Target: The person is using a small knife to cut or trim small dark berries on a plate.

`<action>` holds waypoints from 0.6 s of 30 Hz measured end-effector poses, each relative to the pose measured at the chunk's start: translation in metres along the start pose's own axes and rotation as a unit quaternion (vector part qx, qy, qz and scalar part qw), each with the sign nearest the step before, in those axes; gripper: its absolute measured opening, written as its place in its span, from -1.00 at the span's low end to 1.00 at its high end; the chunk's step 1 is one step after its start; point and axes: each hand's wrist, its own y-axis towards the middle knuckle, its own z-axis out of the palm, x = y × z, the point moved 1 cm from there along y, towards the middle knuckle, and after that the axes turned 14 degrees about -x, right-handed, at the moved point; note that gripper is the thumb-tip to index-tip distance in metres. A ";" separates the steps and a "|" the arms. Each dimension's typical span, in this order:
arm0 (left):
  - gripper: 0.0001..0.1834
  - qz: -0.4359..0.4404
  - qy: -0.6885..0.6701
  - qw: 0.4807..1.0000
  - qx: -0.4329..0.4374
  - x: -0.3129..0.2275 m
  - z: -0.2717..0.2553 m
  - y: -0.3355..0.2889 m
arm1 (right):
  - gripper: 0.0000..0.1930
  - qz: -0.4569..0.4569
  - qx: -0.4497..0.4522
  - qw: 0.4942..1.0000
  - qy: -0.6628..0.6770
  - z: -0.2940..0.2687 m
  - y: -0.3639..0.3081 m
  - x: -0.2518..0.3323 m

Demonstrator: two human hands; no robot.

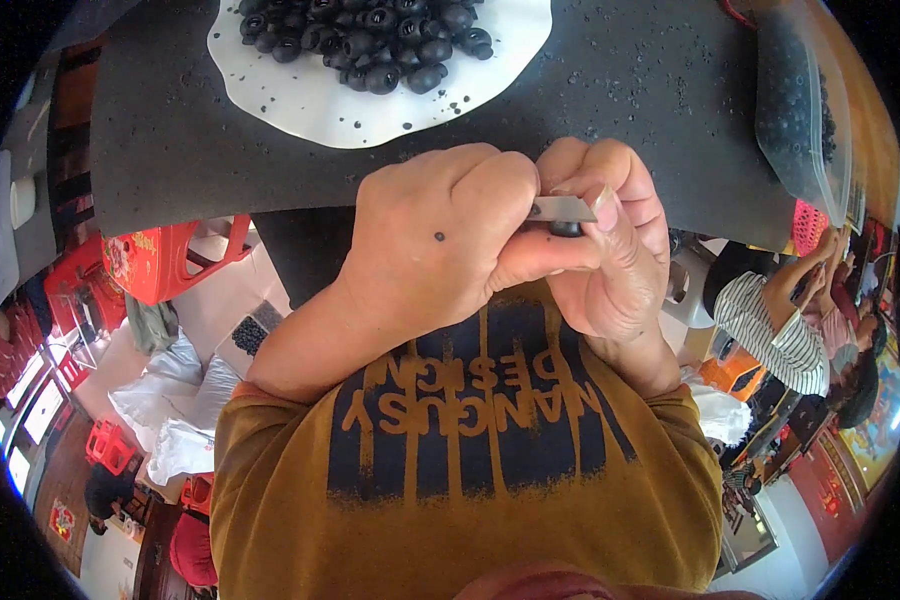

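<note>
Both my hands are together in front of my chest, just past the near edge of the dark tabletop. My left hand (440, 220) is closed, and a flat metal blade (564, 209) sticks out from its fingers toward my right thumb. The blade's handle is hidden in the fist. Between the fingertips, right under the blade, is a small round black part (566, 229), mostly covered. My right hand (615, 240) pinches this part, its thumb beside the blade's tip. Beyond them, a white wavy-rimmed plate (350, 138) bears a heap of similar black parts (370, 45) with holes.
Black crumbs (650, 90) are scattered over the dark tabletop (160, 120). At the right stands a clear plastic container (800, 120) with black pieces inside. Red stools (160, 260) and white sacks (180, 400) are to the left. A person in a striped shirt (770, 330) is at the right.
</note>
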 end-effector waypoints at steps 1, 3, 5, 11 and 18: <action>-0.42 0.006 0.001 1.000 0.000 0.000 0.000 0.000 | -0.90 -0.008 -0.003 1.000 -0.001 0.000 0.000 -0.001; -0.42 0.018 0.013 1.000 -0.002 -0.001 0.001 -0.003 | -0.89 0.008 -0.010 1.000 -0.004 -0.003 -0.001 0.001; -0.43 0.031 0.024 0.999 -0.004 -0.001 0.001 -0.004 | -0.89 0.023 -0.017 1.000 -0.006 -0.004 -0.002 0.000; -0.38 -0.018 -0.002 1.000 0.014 0.000 -0.005 -0.002 | -0.89 0.005 -0.001 1.000 0.003 0.001 -0.003 -0.002; -0.31 -0.025 -0.016 1.000 -0.001 0.002 -0.008 -0.004 | -0.87 0.061 0.000 0.997 0.047 0.003 -0.006 -0.002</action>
